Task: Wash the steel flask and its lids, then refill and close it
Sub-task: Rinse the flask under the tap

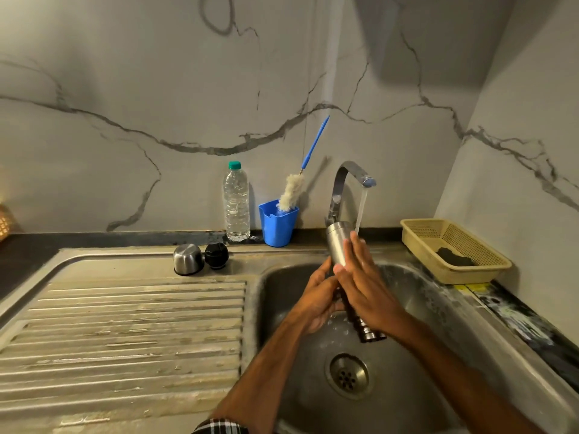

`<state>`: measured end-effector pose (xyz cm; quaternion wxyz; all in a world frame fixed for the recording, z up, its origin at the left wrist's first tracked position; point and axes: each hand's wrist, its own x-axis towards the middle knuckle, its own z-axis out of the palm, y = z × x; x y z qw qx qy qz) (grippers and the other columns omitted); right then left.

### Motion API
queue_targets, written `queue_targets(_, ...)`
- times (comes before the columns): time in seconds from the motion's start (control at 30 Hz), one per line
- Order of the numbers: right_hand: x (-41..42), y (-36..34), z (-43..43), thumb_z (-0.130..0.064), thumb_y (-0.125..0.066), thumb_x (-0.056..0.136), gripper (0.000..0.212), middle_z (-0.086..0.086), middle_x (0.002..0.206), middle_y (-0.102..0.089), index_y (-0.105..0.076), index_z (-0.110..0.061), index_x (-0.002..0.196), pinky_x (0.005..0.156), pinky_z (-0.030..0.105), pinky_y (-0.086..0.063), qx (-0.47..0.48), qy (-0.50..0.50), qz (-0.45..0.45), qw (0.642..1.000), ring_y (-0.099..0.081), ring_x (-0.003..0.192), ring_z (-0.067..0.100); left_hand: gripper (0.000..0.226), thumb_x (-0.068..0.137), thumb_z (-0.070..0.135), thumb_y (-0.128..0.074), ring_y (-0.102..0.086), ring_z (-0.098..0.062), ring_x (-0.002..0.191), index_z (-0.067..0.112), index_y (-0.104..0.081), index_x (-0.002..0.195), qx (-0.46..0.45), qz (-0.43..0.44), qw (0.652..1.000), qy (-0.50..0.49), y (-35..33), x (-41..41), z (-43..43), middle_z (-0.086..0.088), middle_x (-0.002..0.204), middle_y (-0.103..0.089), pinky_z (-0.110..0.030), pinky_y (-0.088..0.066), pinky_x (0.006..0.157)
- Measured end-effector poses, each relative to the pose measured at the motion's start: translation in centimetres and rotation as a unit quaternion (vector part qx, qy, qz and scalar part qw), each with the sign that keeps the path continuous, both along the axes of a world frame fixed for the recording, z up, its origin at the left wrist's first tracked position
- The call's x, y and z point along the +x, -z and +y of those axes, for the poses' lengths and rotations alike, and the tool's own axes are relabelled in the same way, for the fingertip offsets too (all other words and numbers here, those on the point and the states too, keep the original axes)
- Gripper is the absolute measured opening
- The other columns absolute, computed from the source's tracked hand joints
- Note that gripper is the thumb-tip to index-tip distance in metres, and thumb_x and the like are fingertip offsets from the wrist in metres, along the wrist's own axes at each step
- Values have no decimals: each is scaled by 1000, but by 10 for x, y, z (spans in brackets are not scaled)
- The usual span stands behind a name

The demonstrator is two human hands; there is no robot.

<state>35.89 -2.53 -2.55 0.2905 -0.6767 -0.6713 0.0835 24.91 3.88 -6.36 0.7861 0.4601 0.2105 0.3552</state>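
The steel flask (pixel 336 241) is held tilted over the sink basin (pixel 416 308), its base up near the tap (pixel 343 183) and its dark mouth end (pixel 369 333) pointing down. My left hand (pixel 316 299) grips the flask's middle from the left. My right hand (pixel 365 277) lies against its right side with fingers straight. Water runs from the spout onto my right fingertips. The steel cup lid (pixel 188 259) and the black stopper lid (pixel 216 255) sit side by side on the drainboard.
A clear water bottle (pixel 236 203) and a blue cup (pixel 278 222) holding a bottle brush (pixel 293 191) stand against the marble wall. A yellow basket (pixel 454 249) with a dark scrubber sits right of the sink. The ribbed drainboard (pixel 125 333) spreads left; the drain (pixel 347 375) lies below my hands.
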Motion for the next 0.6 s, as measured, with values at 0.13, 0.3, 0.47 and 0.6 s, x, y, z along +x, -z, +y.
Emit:
queue_targets(0.13, 13, -22, 34, -59, -18, 102, 63, -20, 163, 18, 7, -40, 157, 115, 37, 0, 25, -7, 51, 998, 14, 146, 1, 45, 102, 14, -55, -61, -38, 126, 23, -49, 146, 11, 16, 1000, 20, -1, 3, -2, -20, 139, -60, -58, -53, 100)
queue_targets(0.3, 23, -25, 42, -60, -27, 102, 64, -3, 163, -23, -7, -38, 159, 101, 21, -31, 42, 22, 255, 966, -36, 134, 7, 54, 95, 20, -67, -64, -35, 121, 24, -49, 146, 11, 7, 1000, 13, -4, 2, -1, -16, 133, -65, -58, -52, 100)
queue_targets(0.47, 18, 15, 1, -67, -28, 97, 69, 8, 161, -26, 5, -50, 154, 101, 46, -48, -18, 50, 225, 973, -52, 124, 22, 72, 89, 23, -73, -65, -34, 121, 26, -40, 153, 5, 8, 1000, -23, 1, 2, 1, -15, 135, -64, -58, -54, 98)
queue_targets(0.6, 4, 26, -33, -61, -22, 99, 71, -12, 164, 22, 17, -37, 153, 125, 40, -9, 5, 7, 82, 997, 11, 151, 5, 77, 89, 25, -73, -68, -33, 116, 26, -35, 156, -11, 8, 999, -37, -3, 2, -1, -16, 136, -62, -52, -59, 91)
